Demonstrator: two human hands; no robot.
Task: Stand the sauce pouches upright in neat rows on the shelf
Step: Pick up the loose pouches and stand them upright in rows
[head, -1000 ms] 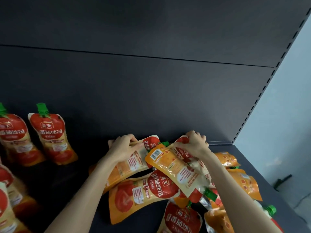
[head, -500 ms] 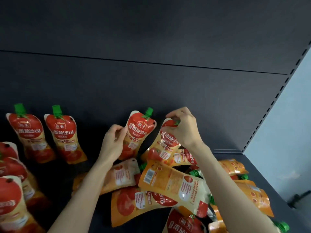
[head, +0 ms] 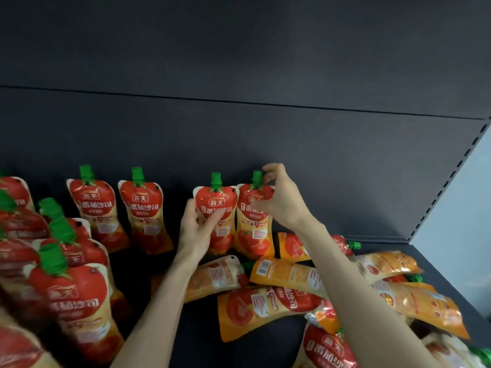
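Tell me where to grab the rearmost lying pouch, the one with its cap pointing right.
Grip the pouch at its neck, just below the green cap, coming from above at its right end. It lies flat with the cap jutting free to the right, while the right forearm crosses its middle, so that end looks easiest to pinch and swing upright.
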